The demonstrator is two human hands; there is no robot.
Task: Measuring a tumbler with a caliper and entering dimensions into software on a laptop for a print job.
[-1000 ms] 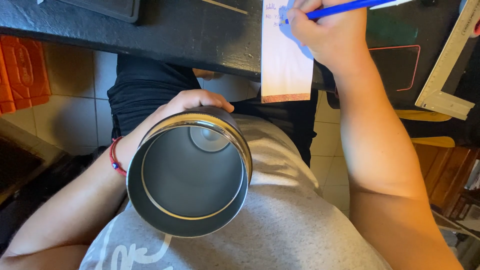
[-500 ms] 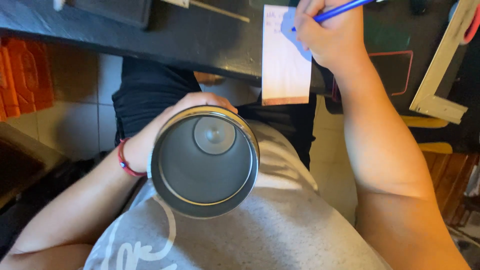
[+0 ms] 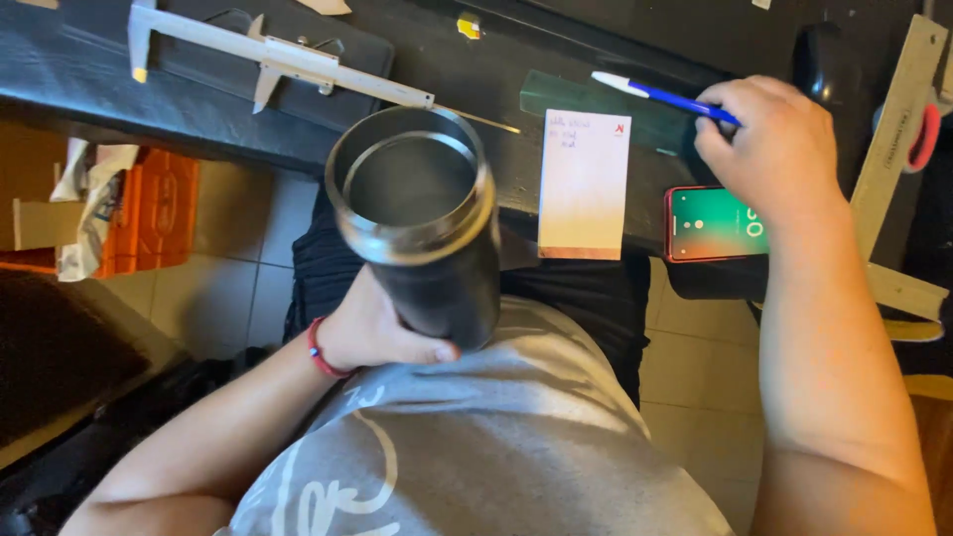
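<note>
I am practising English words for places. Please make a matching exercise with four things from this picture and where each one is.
1 steel tumbler
2 blue pen
3 notepad
4 caliper

a lying on the dark desk, far left
b in the left hand
c in the right hand
d on the desk edge beside the phone

Pairs: 1-b, 2-c, 3-d, 4-a
</note>
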